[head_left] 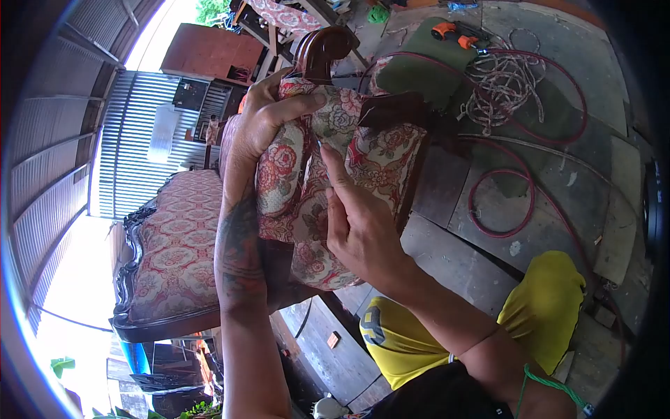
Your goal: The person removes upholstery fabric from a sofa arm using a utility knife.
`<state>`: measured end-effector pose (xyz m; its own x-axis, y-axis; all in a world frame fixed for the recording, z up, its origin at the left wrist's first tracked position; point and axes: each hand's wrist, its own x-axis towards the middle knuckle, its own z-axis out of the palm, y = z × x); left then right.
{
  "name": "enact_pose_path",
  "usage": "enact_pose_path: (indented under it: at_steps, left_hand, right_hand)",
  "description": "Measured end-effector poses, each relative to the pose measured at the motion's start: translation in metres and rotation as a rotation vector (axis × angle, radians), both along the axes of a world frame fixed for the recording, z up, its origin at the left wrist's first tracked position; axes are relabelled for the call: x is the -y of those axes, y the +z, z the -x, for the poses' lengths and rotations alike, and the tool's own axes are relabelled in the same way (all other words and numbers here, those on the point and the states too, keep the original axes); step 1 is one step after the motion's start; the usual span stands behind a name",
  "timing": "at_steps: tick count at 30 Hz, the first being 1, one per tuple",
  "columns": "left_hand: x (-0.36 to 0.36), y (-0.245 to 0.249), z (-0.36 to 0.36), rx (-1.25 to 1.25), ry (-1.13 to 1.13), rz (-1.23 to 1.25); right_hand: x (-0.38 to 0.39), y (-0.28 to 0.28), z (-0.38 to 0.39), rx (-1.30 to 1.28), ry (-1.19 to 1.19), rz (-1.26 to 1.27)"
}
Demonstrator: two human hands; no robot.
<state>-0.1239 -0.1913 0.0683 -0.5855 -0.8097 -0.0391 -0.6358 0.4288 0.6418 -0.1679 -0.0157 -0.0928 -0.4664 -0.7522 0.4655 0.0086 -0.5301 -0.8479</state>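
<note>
My left hand (262, 122) grips the top of a padded armrest (281, 171) covered in red and cream floral fabric, its fingers wrapped over the cloth below a carved wooden scroll (328, 49). My right hand (359, 223) is closed against the front of the armrest, forefinger and thumb near the fabric edge; what it holds, if anything, is too small to make out. A loose fabric flap (338, 115) lies between the two hands. The patterned sofa seat (178, 241) with a dark carved frame extends to the left.
A red hose (506, 234) coils on the floor at the right, near a tangled rope (492, 98) and an orange tool (447, 30). A red-brown cabinet (209, 52) stands at the back left. My knees in yellow trousers (544, 293) are at the lower right.
</note>
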Motion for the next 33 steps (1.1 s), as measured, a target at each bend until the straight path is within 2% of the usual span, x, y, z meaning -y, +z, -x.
enact_pose_path:
  at_steps: [5,14,17,25,33]
  left_hand:
    - [-0.001,-0.002,-0.002,-0.042,0.039,-0.020]
    - [-0.015,0.007,-0.001,-0.031,-0.067,-0.062]
    - [-0.013,0.009,0.000,0.060,-0.043,-0.021]
    - [-0.018,0.004,0.002,-0.008,-0.045,0.013]
    - [-0.010,0.006,0.000,0.060,-0.072,0.072]
  right_hand:
    - [-0.001,0.008,-0.003,-0.033,-0.017,-0.059]
    - [-0.011,0.025,0.012,-0.095,0.090,-0.211]
    - [-0.009,0.028,0.005,-0.035,0.052,-0.192]
    - [-0.011,0.039,-0.014,-0.007,-0.056,-0.243]
    - [-0.003,0.036,-0.044,0.098,-0.157,-0.181]
